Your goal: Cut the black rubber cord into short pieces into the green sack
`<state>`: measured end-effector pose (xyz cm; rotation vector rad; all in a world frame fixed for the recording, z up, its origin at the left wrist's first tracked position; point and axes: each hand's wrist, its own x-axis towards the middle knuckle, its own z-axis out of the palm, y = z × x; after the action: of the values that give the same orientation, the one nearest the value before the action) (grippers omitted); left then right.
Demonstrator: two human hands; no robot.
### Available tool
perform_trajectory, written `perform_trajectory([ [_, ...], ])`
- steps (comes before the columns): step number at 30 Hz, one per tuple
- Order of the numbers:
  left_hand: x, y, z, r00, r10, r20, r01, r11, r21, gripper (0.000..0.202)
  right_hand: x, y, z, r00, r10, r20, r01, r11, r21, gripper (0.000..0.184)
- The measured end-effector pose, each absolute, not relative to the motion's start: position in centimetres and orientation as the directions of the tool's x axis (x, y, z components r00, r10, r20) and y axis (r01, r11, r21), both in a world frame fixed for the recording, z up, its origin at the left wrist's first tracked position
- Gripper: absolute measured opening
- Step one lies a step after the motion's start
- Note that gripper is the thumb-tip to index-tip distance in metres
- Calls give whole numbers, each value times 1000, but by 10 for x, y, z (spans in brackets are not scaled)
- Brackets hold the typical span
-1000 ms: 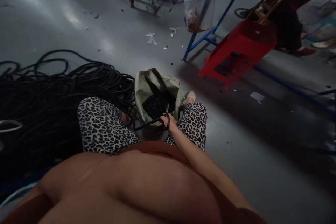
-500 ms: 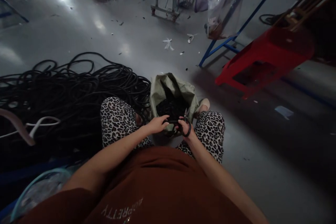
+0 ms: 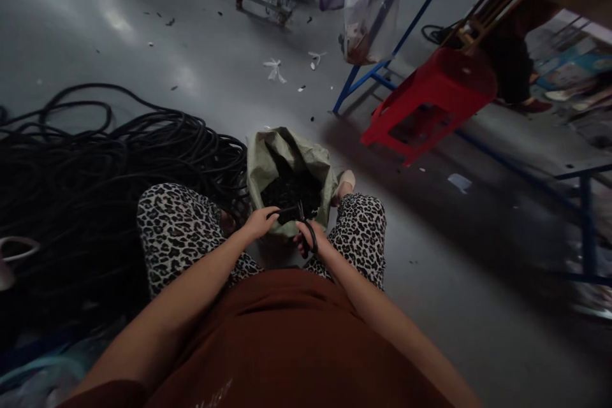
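I sit with an open greenish woven sack (image 3: 268, 156) between my knees; it holds several small black pieces (image 3: 287, 191). My left hand (image 3: 258, 223) pinches a black cord (image 3: 283, 211) just over the sack's mouth. My right hand (image 3: 310, 239) is closed round the black handles of a pair of scissors (image 3: 306, 226), whose blades point at the cord. The two hands are close together above the sack's near rim.
A big heap of black cord (image 3: 95, 172) covers the floor on my left. A red plastic stool (image 3: 430, 102) lies tipped at the right beside a blue metal frame (image 3: 368, 73) with a hanging plastic bag (image 3: 366, 6). Scraps litter the grey floor.
My left hand came into view and took the cord beside the scissors. The camera swung about, and both hands stayed above the sack's mouth.
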<state>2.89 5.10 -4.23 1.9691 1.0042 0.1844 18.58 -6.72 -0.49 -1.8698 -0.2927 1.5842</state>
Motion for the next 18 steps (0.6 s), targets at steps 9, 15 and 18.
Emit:
perform_trajectory([
  [9,29,56,-56,640,729,-245,588,-259,766,34,183,-80,-2,122,578,-807,-179,-787,-591,40],
  [15,30,52,-54,673,698,-246,543,-240,804,38,182,-81,-18,155,616,-772,-91,-770,-632,40],
  [18,31,51,-53,686,680,-259,530,-222,819,38,183,-78,-20,162,607,-778,-73,-779,-623,39],
])
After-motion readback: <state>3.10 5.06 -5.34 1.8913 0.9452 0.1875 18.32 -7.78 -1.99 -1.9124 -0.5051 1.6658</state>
